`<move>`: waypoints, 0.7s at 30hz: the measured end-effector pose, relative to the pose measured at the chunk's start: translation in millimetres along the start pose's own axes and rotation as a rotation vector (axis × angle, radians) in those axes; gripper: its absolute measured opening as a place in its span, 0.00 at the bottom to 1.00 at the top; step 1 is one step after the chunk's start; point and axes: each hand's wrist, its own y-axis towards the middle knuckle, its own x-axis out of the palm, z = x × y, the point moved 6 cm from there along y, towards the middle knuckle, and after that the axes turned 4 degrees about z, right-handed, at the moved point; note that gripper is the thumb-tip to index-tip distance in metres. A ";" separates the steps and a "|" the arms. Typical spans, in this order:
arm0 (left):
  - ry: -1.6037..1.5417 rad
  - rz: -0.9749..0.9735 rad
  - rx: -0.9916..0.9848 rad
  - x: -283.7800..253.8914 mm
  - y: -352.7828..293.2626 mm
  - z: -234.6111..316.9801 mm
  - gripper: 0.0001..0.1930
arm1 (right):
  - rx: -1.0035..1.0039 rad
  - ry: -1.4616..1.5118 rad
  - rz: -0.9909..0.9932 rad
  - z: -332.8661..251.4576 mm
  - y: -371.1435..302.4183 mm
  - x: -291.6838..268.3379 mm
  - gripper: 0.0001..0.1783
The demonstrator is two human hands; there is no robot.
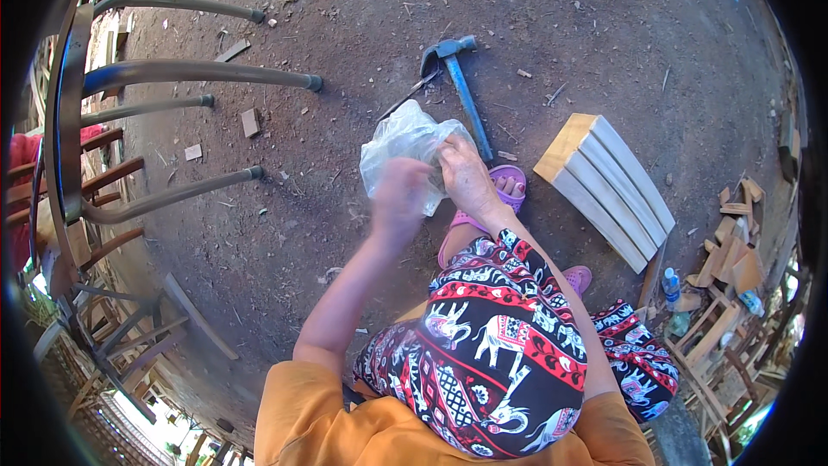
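A crumpled clear plastic bag [398,140] is held up in front of my knees, over the dirt ground. My right hand [469,176] has its fingers closed on the bag's right edge. Against the bag's lower side is my left hand [402,198], smeared by motion, so its fingers do not show clearly. Just beyond the bag lies a blue claw hammer [466,97], its head pointing away from me. A thin dark metal tool [409,95] rests beside the hammer head, its near end close to the bag.
Right of my sandalled foot [511,188] stands a curved stack of wooden pieces [614,185]. Farther right are wood scraps [731,259] and a plastic bottle [670,283]. Metal legs of an overturned chair [203,75] jut in from the left. Small wood offcuts [250,123] lie near them.
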 end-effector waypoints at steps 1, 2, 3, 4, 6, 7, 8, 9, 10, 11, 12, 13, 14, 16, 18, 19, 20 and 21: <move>-0.036 -0.092 -0.069 19.0 0.5 -0.6 0.16 | -0.006 0.010 -0.004 -4.5 4.0 0.4 0.32; -0.073 -0.185 -0.138 32.7 1.8 -6.6 0.16 | 0.012 -0.070 -0.076 -6.5 6.7 3.7 0.28; -0.065 -0.185 -0.142 33.9 1.3 -16.9 0.16 | 0.033 -0.151 -0.148 -7.2 7.0 7.7 0.25; 0.239 -0.156 -0.213 34.5 5.2 -33.6 0.18 | 0.040 -0.154 -0.140 -5.2 6.3 7.2 0.25; 0.597 -0.101 -0.348 26.2 13.2 -48.0 0.25 | 0.108 -0.280 -0.115 -1.4 0.1 9.5 0.20; 0.653 -0.124 -0.329 20.9 22.2 -42.5 0.26 | 0.168 -0.280 -0.133 -1.6 -1.5 11.8 0.16; 0.709 -0.148 -0.310 17.6 30.0 -41.2 0.27 | 0.176 -0.277 -0.130 0.4 -3.5 11.9 0.16; 0.717 -0.148 -0.310 12.3 35.0 -46.3 0.27 | 0.153 -0.330 -0.184 -1.1 -4.7 17.0 0.16; 0.763 -0.101 -0.251 6.7 42.9 -49.8 0.27 | 0.133 -0.384 -0.236 -2.1 -5.5 21.3 0.16; 0.807 -0.053 -0.190 1.9 50.0 -52.8 0.27 | 0.076 -0.386 -0.239 -4.8 -6.2 21.7 0.14; 0.811 -0.057 -0.191 -0.5 55.2 -59.5 0.27 | 0.078 -0.381 -0.239 -4.6 -7.1 19.8 0.14; 0.857 -0.032 -0.202 -4.6 60.1 -65.6 0.26 | -0.002 -0.435 -0.282 -7.9 -8.7 20.6 0.13; 0.902 -0.007 -0.213 -7.3 61.4 -69.6 0.25 | -0.084 -0.490 -0.325 -11.6 -10.3 22.1 0.12; 0.895 -0.016 -0.223 0.2 59.4 -61.9 0.23 | -0.004 -0.534 -0.302 -7.1 -8.9 15.1 0.11; 0.856 0.115 -0.058 3.7 53.2 -44.4 0.19 | 0.070 -0.576 -0.279 -7.3 -4.8 7.8 0.10; 0.856 0.113 -0.057 4.6 53.1 -45.7 0.19 | 0.057 -0.537 -0.153 -15.1 2.2 -1.7 0.09; 0.626 -0.045 0.056 17.1 52.9 -44.9 0.17 | 0.044 -0.497 -0.028 -20.1 7.9 -9.3 0.08; 0.390 -0.200 0.166 29.2 49.2 -41.2 0.15 | -0.034 -0.465 0.055 -23.1 11.8 -12.1 0.07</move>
